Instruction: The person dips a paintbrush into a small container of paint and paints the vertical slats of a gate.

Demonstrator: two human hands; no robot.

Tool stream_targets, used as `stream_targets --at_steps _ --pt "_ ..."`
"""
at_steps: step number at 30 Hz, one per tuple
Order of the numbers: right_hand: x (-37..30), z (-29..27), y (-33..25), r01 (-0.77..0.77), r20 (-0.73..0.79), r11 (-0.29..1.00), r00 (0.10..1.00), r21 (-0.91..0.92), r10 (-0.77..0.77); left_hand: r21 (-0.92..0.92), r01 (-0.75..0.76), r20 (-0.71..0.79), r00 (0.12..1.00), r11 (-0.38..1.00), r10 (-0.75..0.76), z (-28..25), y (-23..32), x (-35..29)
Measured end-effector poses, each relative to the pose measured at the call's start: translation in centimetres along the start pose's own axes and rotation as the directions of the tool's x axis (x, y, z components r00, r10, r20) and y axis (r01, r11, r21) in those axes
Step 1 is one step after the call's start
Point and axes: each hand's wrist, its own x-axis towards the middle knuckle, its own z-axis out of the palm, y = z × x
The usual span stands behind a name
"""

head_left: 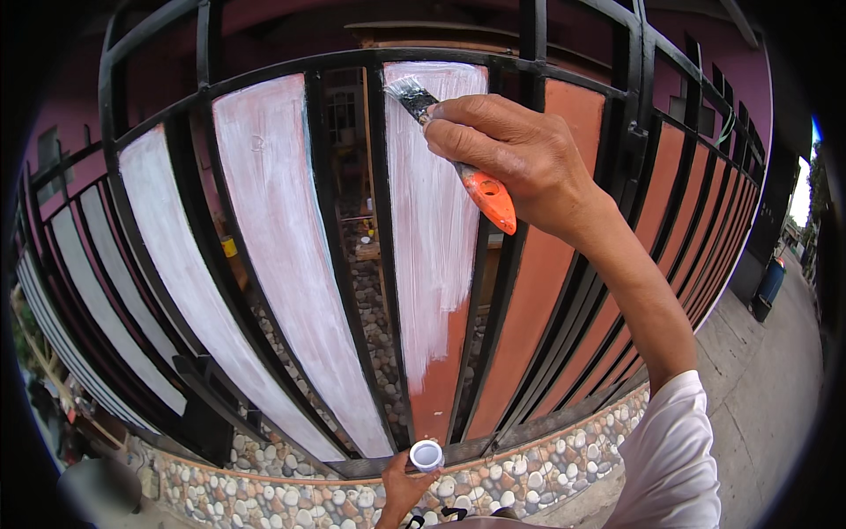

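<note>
cup (426,455), brush (499,206)
left hand (404,487) hugs the cup, pale inside; above that grip, right hand (518,148) squeezes the brush.

Purple wall (747,69) behind — pebbled base (538,483) below — grey pavement (749,397) rightward, in daylight.

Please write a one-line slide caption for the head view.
Right hand holds a paintbrush to a partly whitened fence panel; left hand holds a white container below.
</note>
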Motion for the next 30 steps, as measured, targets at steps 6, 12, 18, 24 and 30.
stream_targets --at_steps 6,12,18,24,30 --pt "-0.8 -1.6 -3.4 -0.143 0.328 0.983 0.94 0.116 0.098 0.028 0.004 0.011 1.0 1.0 -0.004 -0.2 0.1 -0.1" --pt "1.2 -0.5 -0.1 -0.063 0.009 0.998 0.998 0.031 0.063 -0.005 -0.002 -0.009 1.0 1.0 0.002 -0.3 0.3 -0.3" --pt "-2.3 0.7 -3.9 -0.133 0.189 0.984 0.976 0.121 0.109 -0.066 -0.014 -0.009 1.0 0.998 0.013 0.1 -0.5 -0.4" --pt "-7.2 0.6 -10.3 -0.22 0.39 0.928 0.916 0.301 0.091 -0.031 0.003 0.016 1.0 1.0 -0.003 0.0 -0.8 -0.7" --pt "-8.2 -0.4 -10.6 -0.441 0.624 0.775 0.777 0.453 0.078 -0.039 0.006 0.03 1.0 0.999 -0.005 -0.1 -1.7 -0.8"
